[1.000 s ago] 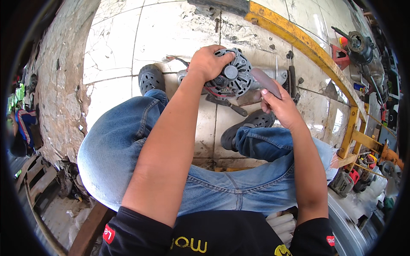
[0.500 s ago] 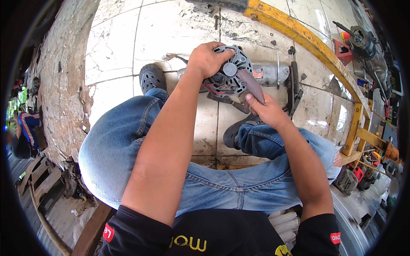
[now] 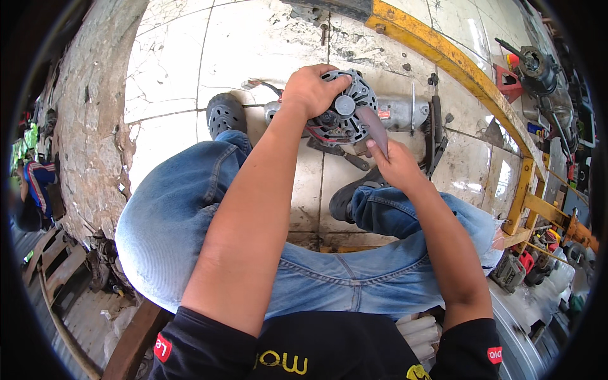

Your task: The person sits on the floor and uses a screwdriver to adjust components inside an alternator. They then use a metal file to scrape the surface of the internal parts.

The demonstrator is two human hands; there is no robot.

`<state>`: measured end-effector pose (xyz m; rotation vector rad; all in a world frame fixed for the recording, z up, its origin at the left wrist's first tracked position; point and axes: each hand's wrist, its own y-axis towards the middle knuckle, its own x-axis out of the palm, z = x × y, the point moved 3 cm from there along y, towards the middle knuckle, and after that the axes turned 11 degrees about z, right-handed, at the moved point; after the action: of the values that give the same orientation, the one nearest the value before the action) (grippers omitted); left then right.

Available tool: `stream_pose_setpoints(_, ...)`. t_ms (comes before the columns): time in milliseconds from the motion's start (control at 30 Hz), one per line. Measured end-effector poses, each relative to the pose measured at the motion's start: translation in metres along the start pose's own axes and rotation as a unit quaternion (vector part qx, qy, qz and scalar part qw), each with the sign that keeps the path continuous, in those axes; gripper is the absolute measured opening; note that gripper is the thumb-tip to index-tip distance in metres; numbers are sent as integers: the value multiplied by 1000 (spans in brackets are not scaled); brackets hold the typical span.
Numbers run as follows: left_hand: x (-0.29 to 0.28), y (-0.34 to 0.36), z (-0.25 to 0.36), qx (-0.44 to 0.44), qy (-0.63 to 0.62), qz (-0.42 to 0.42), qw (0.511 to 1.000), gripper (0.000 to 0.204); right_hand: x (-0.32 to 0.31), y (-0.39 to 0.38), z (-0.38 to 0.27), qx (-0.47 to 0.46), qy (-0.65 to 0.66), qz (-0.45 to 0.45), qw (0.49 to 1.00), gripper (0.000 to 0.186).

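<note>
My left hand (image 3: pixel 315 90) grips the upper left rim of a round grey alternator (image 3: pixel 363 95), its thumb lying over the slotted face. In the middle of that face is a round metal cap (image 3: pixel 345 105). With its fingers closed, my right hand (image 3: pixel 400 166) pinches a curved piece of brownish-grey sandpaper (image 3: pixel 375 126). The sandpaper's upper end rests against the right side of the alternator's face. Partly hidden behind the alternator lies a silver cylinder (image 3: pixel 405 113) with a red label. A dark-handled scraper (image 3: pixel 354 161) is on the floor just below.
A yellow metal frame (image 3: pixel 443 52) curves across the right side. Long dark tools (image 3: pixel 436 126) and a thin metal rod (image 3: pixel 413 104) lie right of the alternator. A red stand (image 3: pixel 508 83) and machine parts (image 3: pixel 538 69) are farther right. At far left sits another person (image 3: pixel 39 190).
The alternator, both my hands and the sandpaper have shifted slightly right in the picture. The sandpaper stays against the alternator's face, and more of the scraper below shows.
</note>
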<state>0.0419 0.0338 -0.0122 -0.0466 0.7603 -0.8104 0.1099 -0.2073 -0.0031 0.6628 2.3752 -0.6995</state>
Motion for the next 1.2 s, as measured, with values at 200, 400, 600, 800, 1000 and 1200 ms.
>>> stream_pose_setpoints(200,0,-4,2,2,-2,1,1000,63,1,-7,5,-7,30,9,999,42)
stream_pose_setpoints(400,2,-2,2,8,4,15,1000,64,2,1,3,-4,-21,3,1000,40)
stream_pose_setpoints(600,1,-2,1,8,-2,11,1000,63,10,-20,-11,-22,-74,24,997,45)
stream_pose_setpoints(800,2,-8,-4,0,-20,29,999,65,20,-16,-28,-19,-147,66,987,52)
stream_pose_setpoints(1000,1,-11,-5,-17,-11,34,999,65,-7,-24,-29,-76,-143,124,979,47)
stream_pose_setpoints(1200,4,-14,1,-17,-17,53,998,66,-16,-15,-26,-79,-314,147,935,43)
